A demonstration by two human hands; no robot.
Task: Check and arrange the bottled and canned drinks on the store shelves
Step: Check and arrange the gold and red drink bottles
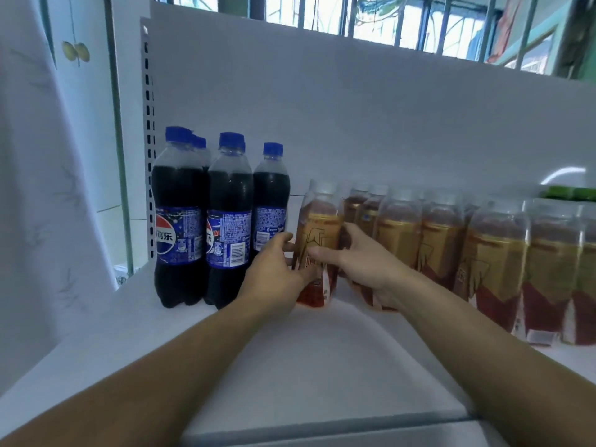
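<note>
Both hands on one tea bottle, top shelf

Left hand [274, 275] & right hand [361, 262] clamped round gold-label tea bottle [319, 233] from either side, tilted left, base apparently on white shelf [322, 366]. Between cola bottles [222, 217] at left & blurred row of like tea bottles [483, 253] at right; green caps [567, 192] at far right, w/ barred window [387, 17] above back panel

Left hand [274, 275], right hand [361, 262], both cupped, gripping
</note>
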